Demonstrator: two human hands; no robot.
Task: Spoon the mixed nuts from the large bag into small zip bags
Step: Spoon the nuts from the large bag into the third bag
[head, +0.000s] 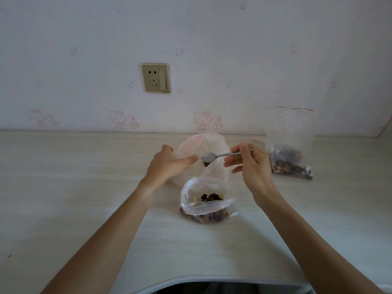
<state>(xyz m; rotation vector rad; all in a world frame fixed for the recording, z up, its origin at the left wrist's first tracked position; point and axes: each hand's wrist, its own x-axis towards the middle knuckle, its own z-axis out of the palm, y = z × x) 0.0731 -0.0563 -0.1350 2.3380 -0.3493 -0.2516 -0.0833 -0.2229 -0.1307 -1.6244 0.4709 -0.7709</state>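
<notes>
the right hand (252, 166) pinches the spoon (220, 155) over the large bag (212, 145); left hand (167, 164) rests open at its mouth. best dip deep, lift level toward the small bag (205, 206) nearer on the worktop (84, 187).

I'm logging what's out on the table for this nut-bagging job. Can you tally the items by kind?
Large bag: 1, the milky one at the back.
Small zip bags: 2, one open near the person, one standing at the right.
Spoons: 1, held in the right hand.
Total: 4 items.
</notes>
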